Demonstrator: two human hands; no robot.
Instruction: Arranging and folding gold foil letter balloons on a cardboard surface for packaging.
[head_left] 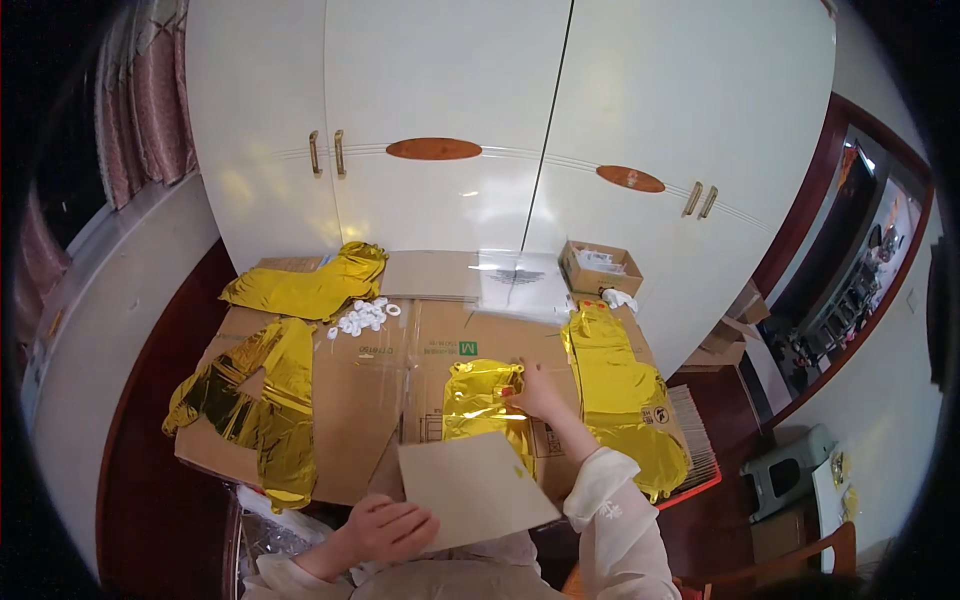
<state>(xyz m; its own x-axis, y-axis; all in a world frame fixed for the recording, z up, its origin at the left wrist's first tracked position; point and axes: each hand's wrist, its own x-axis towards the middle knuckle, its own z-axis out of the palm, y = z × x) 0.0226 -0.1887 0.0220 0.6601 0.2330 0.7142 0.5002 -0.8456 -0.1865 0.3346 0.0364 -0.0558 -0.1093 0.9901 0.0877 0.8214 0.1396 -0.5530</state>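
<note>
My left hand (392,527) is closed at the lower left edge of a plain grey-brown cardboard sheet (478,490), held tilted in front of me. The sheet covers the lower part of a flat, folded gold foil balloon (470,405) lying on the cardboard-covered table. At that balloon's upper right edge is my right hand (537,392), its fingers pinched on the foil. A small red spot shows on the foil beside these fingers. Another flat gold foil balloon (620,395) lies just right of my right forearm.
More gold foil balloons (288,400) lie at the left, one (315,285) at the back. Near them is a pile of white rings (362,318). Stacked grey sheets (430,275), a clear plastic bag (520,285) and a small open carton (602,268) stand against the white cabinet (440,80).
</note>
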